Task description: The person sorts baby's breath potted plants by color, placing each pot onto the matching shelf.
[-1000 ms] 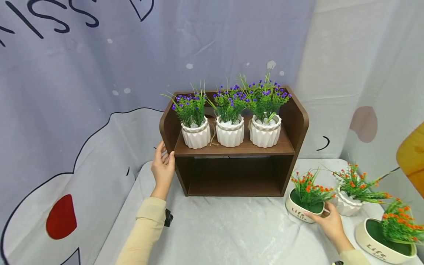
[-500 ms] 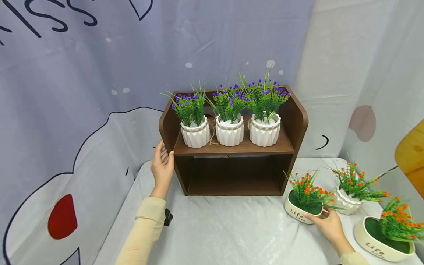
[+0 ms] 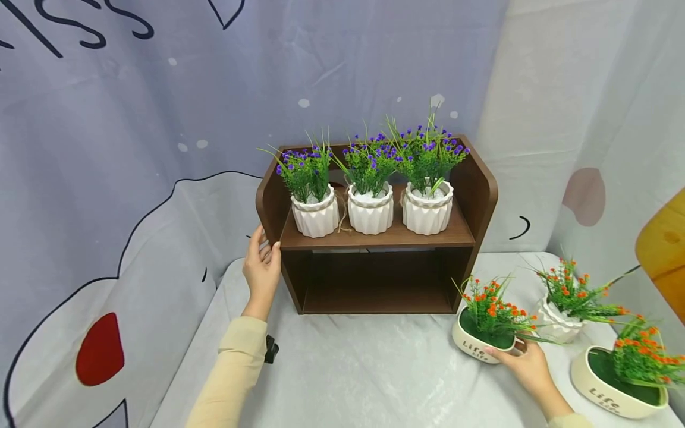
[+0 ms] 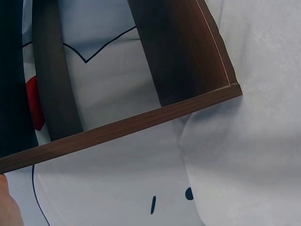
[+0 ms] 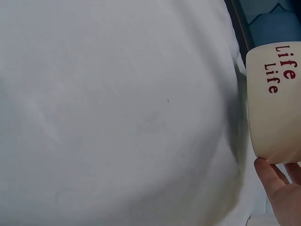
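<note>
My left hand (image 3: 262,274) holds the left side panel of a two-tier dark brown wooden shelf (image 3: 377,239), thumb at its front edge. In the left wrist view, only a bit of that hand (image 4: 9,207) shows, beside the shelf's edge (image 4: 122,128). My right hand (image 3: 527,362) grips the right end of a cream oval flower pot (image 3: 472,349) printed "Life", holding green grass and orange flowers. This pot is near the shelf's lower right corner; I cannot tell whether it touches the table. The right wrist view shows the pot (image 5: 275,117) against the fingertips.
Three white fluted pots of purple flowers (image 3: 370,209) stand in a row on the upper tier. Right of my right hand are a white fluted pot (image 3: 556,321) and another oval "Life" pot (image 3: 599,389), both with orange flowers. A grey cloth (image 3: 374,368) covers the table.
My right hand has shifted slightly left with the oval pot, away from the white fluted pot behind it. My left hand stays at the shelf's side.
</note>
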The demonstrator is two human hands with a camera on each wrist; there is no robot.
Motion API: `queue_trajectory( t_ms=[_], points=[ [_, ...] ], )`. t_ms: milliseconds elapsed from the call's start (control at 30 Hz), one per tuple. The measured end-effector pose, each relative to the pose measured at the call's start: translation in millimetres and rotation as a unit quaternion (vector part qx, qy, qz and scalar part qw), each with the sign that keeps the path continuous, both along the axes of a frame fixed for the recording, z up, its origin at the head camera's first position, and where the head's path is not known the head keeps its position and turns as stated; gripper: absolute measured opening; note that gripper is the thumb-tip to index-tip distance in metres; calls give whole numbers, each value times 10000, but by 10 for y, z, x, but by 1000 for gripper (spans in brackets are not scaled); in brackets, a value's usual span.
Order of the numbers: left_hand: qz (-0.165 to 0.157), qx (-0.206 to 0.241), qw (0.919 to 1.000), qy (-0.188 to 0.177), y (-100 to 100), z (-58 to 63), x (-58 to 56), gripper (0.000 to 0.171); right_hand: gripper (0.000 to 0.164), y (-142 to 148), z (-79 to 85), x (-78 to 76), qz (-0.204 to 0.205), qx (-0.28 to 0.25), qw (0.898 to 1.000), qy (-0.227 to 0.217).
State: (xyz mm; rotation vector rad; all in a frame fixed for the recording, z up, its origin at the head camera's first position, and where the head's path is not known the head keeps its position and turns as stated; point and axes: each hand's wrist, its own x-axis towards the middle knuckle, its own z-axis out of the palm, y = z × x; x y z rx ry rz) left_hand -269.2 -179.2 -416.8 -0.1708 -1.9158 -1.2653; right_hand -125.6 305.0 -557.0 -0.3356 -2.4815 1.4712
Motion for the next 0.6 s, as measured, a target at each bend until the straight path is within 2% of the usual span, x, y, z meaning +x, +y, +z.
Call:
queue_trajectory(
  t_ms=[233, 467, 600],
  points=[
    [45, -8, 10000, 26, -6, -3, -2, 45, 77, -66, 69, 30, 178, 297, 9994, -27],
    [39, 83, 10000, 18, -8, 0, 0, 45, 76, -163, 142, 14, 393, 131, 9986, 341],
    [8, 138, 9999, 3, 1, -2, -11, 46, 76, -207, 171, -3, 490, 121, 9981, 355]
  ],
)
